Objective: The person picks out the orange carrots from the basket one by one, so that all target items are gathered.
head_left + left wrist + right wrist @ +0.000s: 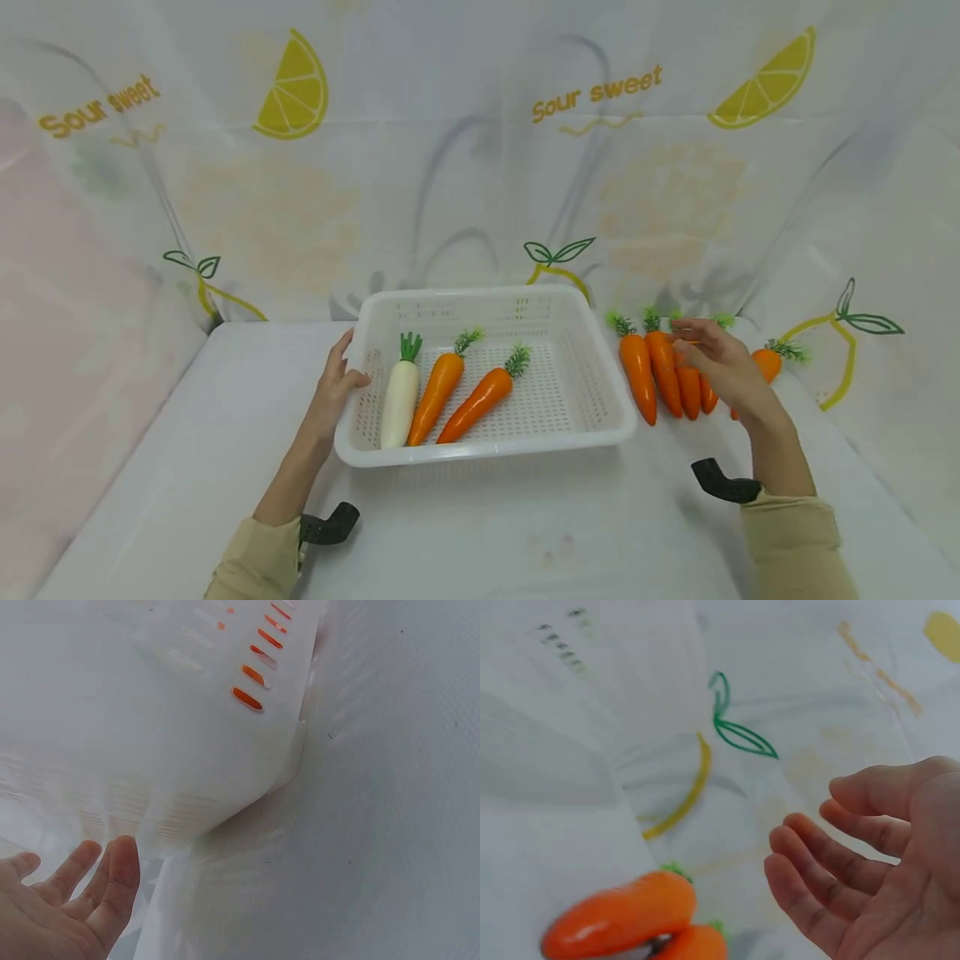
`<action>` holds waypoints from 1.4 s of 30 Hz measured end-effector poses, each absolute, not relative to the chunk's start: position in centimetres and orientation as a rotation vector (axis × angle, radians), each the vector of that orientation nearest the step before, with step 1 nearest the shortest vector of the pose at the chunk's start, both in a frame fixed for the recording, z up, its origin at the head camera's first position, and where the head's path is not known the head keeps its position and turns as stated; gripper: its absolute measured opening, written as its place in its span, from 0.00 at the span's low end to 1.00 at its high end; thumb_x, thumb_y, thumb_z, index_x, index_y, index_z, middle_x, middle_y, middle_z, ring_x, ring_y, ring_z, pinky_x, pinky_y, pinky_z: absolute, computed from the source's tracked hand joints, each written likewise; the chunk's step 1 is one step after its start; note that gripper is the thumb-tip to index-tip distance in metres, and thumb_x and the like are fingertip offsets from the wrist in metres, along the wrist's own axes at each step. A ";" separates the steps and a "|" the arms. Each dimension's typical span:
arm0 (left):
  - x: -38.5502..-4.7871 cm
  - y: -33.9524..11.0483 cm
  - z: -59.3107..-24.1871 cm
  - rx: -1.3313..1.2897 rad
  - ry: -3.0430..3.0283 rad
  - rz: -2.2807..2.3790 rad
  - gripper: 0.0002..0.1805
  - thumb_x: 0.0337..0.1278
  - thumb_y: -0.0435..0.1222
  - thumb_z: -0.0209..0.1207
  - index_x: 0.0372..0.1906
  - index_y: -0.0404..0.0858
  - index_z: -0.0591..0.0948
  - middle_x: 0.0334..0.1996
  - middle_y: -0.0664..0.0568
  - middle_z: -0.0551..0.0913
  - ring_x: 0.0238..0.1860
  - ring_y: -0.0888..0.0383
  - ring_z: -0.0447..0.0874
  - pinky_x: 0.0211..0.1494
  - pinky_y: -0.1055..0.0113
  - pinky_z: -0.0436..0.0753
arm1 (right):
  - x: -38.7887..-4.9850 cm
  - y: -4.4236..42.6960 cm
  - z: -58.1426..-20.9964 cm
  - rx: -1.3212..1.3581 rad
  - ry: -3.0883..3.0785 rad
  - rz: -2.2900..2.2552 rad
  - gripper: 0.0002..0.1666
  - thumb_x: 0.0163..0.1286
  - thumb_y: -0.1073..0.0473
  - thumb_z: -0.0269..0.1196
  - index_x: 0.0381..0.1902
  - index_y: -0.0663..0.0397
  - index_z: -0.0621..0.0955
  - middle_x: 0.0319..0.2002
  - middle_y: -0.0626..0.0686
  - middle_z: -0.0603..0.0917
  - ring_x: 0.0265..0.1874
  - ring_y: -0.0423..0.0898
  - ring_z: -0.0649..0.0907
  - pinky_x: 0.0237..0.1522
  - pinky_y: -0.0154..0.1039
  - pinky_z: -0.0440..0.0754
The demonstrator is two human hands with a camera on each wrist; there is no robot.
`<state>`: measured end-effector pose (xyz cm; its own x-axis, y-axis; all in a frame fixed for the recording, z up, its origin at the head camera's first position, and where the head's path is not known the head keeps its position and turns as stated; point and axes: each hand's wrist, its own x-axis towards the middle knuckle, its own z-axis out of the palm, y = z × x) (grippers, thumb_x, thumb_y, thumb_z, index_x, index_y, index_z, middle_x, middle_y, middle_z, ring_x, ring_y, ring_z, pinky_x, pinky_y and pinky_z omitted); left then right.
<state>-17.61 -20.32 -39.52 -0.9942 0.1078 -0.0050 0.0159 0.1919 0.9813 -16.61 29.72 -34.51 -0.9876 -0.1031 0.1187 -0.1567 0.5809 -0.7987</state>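
Observation:
A white plastic basket holds a white radish and two carrots, one in the middle and one slanting to its right. My left hand is at the basket's left side, fingers fairly straight along the outer wall and thumb by the rim. In the left wrist view the fingertips are close to the slotted wall; contact is hard to judge. Over a row of carrots right of the basket hovers my right hand, its fingers loosely bent around nothing.
Another carrot lies beyond the right hand, partly hidden by it. A white cloth covers the table, and a printed curtain hangs behind and at the sides.

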 end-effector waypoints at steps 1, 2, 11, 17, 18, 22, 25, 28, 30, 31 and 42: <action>-17.6 -20.4 -39.5 0.126 2.368 1.954 0.40 0.57 0.35 0.40 0.75 0.55 0.42 0.70 0.44 0.61 0.60 0.44 0.69 0.50 0.66 0.76 | -16.7 28.8 -34.6 0.286 -2.728 1.436 0.27 0.72 0.51 0.50 0.65 0.55 0.66 0.51 0.42 0.74 0.45 0.29 0.77 0.45 0.24 0.76; -17.6 -20.4 -39.5 0.129 2.369 1.957 0.40 0.57 0.35 0.39 0.75 0.55 0.42 0.70 0.44 0.61 0.60 0.44 0.69 0.50 0.67 0.77 | -16.8 27.9 -34.7 0.334 -2.728 1.463 0.26 0.73 0.52 0.50 0.64 0.56 0.66 0.52 0.44 0.75 0.46 0.31 0.78 0.46 0.26 0.77; -17.5 -20.5 -39.2 0.101 2.356 1.948 0.40 0.57 0.36 0.39 0.75 0.56 0.41 0.69 0.44 0.61 0.60 0.45 0.69 0.53 0.63 0.75 | -17.0 22.1 -33.2 0.457 -2.920 1.322 0.19 0.71 0.52 0.54 0.54 0.56 0.74 0.47 0.56 0.80 0.42 0.46 0.79 0.43 0.34 0.78; -17.5 -20.5 -39.1 0.107 2.369 1.953 0.40 0.57 0.36 0.39 0.74 0.56 0.42 0.68 0.43 0.63 0.58 0.44 0.71 0.50 0.63 0.79 | -18.0 18.8 -31.2 0.624 -3.148 1.318 0.17 0.71 0.52 0.53 0.48 0.60 0.76 0.36 0.56 0.81 0.34 0.50 0.80 0.38 0.39 0.79; -17.6 -20.6 -39.1 0.109 2.375 1.950 0.39 0.58 0.36 0.39 0.75 0.56 0.42 0.68 0.43 0.63 0.58 0.44 0.71 0.49 0.63 0.80 | -18.4 18.2 -31.0 0.631 -3.206 1.334 0.18 0.71 0.51 0.52 0.47 0.59 0.76 0.36 0.55 0.81 0.33 0.50 0.80 0.37 0.39 0.79; -17.6 -20.7 -39.0 0.104 2.379 1.947 0.40 0.57 0.36 0.40 0.75 0.56 0.42 0.67 0.42 0.64 0.55 0.46 0.72 0.48 0.65 0.79 | -20.3 15.6 -30.9 0.594 -3.466 1.380 0.20 0.72 0.50 0.51 0.51 0.59 0.76 0.39 0.56 0.83 0.34 0.48 0.82 0.40 0.40 0.81; -17.6 -20.7 -39.2 0.092 2.361 1.949 0.40 0.57 0.36 0.40 0.75 0.56 0.42 0.66 0.41 0.64 0.55 0.47 0.72 0.47 0.67 0.78 | -21.5 13.7 -31.1 0.489 -3.636 1.373 0.24 0.71 0.49 0.52 0.56 0.60 0.75 0.42 0.58 0.84 0.36 0.48 0.84 0.42 0.40 0.82; -17.7 -20.5 -39.4 0.089 2.337 1.959 0.40 0.57 0.36 0.41 0.75 0.57 0.42 0.66 0.41 0.64 0.56 0.45 0.72 0.48 0.65 0.78 | -22.7 12.2 -31.4 0.388 -3.732 1.322 0.26 0.70 0.49 0.51 0.56 0.62 0.76 0.42 0.58 0.84 0.36 0.48 0.85 0.41 0.39 0.83; -17.7 -20.5 -39.5 0.083 2.330 1.967 0.40 0.57 0.36 0.41 0.75 0.57 0.42 0.66 0.41 0.64 0.57 0.43 0.72 0.49 0.62 0.78 | -23.6 11.1 -31.7 0.315 -3.786 1.271 0.27 0.70 0.47 0.51 0.53 0.63 0.78 0.39 0.57 0.86 0.32 0.46 0.85 0.37 0.37 0.83; -17.8 -20.5 -39.5 0.076 2.328 1.969 0.40 0.57 0.36 0.41 0.74 0.57 0.43 0.66 0.41 0.64 0.57 0.43 0.72 0.49 0.61 0.78 | -23.9 10.6 -32.0 0.286 -3.818 1.236 0.27 0.70 0.46 0.50 0.51 0.64 0.79 0.38 0.56 0.86 0.30 0.44 0.85 0.35 0.35 0.83; -17.8 -20.6 -39.6 0.095 2.366 1.951 0.40 0.57 0.36 0.41 0.74 0.57 0.43 0.66 0.41 0.64 0.57 0.41 0.73 0.50 0.55 0.80 | -25.9 5.3 -34.2 0.070 -3.952 1.015 0.33 0.66 0.35 0.51 0.44 0.62 0.78 0.26 0.54 0.82 0.20 0.43 0.81 0.28 0.33 0.81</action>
